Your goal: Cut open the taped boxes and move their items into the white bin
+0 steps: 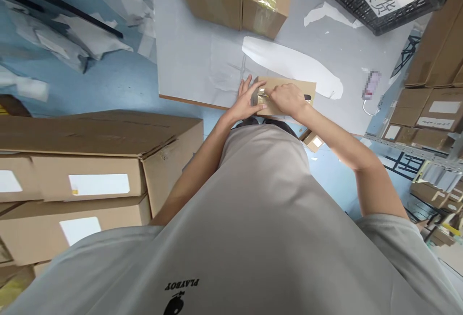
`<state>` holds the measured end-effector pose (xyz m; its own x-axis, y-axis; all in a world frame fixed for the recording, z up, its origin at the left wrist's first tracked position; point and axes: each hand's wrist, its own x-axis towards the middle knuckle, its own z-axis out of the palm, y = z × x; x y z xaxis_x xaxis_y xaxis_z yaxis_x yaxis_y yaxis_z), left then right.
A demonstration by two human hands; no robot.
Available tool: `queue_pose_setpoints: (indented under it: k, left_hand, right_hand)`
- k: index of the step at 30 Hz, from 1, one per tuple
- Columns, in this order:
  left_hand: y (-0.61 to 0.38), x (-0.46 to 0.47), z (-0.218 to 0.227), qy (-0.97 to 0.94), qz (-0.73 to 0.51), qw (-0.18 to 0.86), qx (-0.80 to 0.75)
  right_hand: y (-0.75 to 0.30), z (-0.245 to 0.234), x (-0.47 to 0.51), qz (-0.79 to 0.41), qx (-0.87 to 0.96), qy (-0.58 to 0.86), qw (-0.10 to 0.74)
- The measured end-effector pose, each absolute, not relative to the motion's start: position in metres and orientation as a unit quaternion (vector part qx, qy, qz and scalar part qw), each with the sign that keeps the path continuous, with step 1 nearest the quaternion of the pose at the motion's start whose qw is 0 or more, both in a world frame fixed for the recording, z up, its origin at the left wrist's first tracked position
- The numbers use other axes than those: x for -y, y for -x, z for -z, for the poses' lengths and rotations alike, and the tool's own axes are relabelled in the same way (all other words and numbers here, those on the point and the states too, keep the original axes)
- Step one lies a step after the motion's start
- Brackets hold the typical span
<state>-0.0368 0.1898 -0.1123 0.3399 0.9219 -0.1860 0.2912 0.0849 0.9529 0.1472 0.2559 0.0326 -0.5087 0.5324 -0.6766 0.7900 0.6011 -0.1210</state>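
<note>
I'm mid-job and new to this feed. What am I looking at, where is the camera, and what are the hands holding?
There is no machine. One camera sits on a person's head and looks down past a grey shirt at two bare hands. A flat cardboard piece lies on the pale table. The left hand presses open on it, beside shiny tape. The right hand is curled around a dark-handled thing; I cannot tell what it is. Cardboard boxes stand around.
</note>
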Motion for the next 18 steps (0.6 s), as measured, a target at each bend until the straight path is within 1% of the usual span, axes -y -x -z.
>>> queue_pose_setpoints:
  k: [5,8,10,14,18]
  left_hand:
    - [0.039,-0.191,0.108,-0.613,-0.282,0.54,-0.503]
    - [0.041,-0.19,0.11,-0.605,-0.28,0.541,-0.512]
    - [0.042,-0.189,0.111,-0.597,-0.279,0.54,-0.524]
    - [0.043,-0.188,0.113,-0.576,-0.274,0.537,-0.552]
    - [0.042,-0.19,0.114,-0.539,-0.268,0.543,-0.586]
  right_hand:
    - [-0.151,-0.008,-0.26,0.26,-0.848,-0.39,0.246]
    - [-0.174,-0.004,-0.266,0.263,-0.843,-0.404,0.239]
    - [-0.201,-0.01,-0.271,0.247,-0.833,-0.421,0.26]
    - [-0.27,-0.035,-0.282,0.201,-0.799,-0.457,0.334]
    - [-0.315,-0.055,-0.285,0.17,-0.794,-0.444,0.379]
